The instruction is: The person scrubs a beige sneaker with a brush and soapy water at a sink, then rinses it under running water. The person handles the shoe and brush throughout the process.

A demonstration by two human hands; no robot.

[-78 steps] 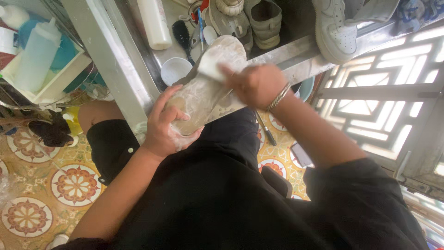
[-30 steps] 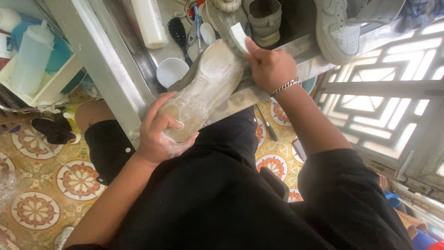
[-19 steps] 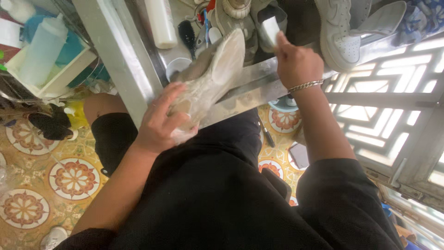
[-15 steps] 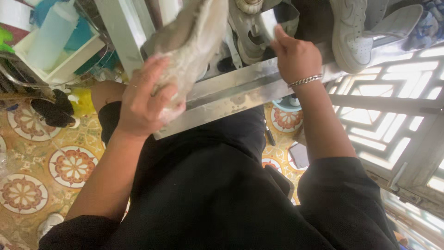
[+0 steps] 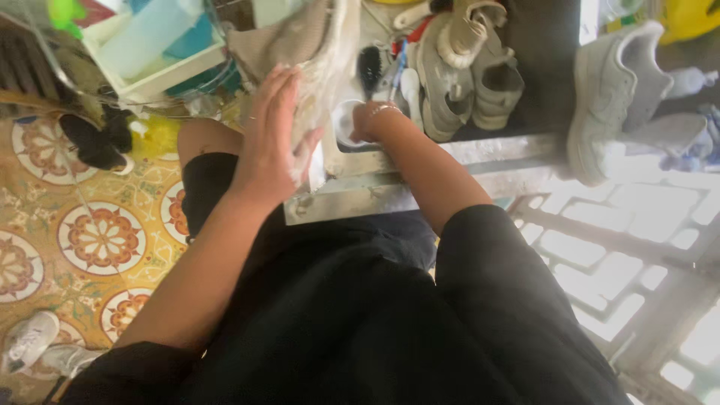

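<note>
A pale, soiled shoe [image 5: 315, 52] is held raised above the metal counter [image 5: 420, 176] by the left hand [image 5: 274, 142], whose fingers are laid flat along its side. The right hand [image 5: 360, 124] is lowered behind the shoe beside a small white bowl [image 5: 343, 124]; its grip cannot be told.

You are looking at a beige, grimy shoe [image 5: 315, 45], a grey pair of sneakers [image 5: 469, 71], a white sneaker [image 5: 611, 97], black trousers [image 5: 352, 322], and a yellow floor [image 5: 90, 240] patterned with red-and-white floral medallions.
</note>
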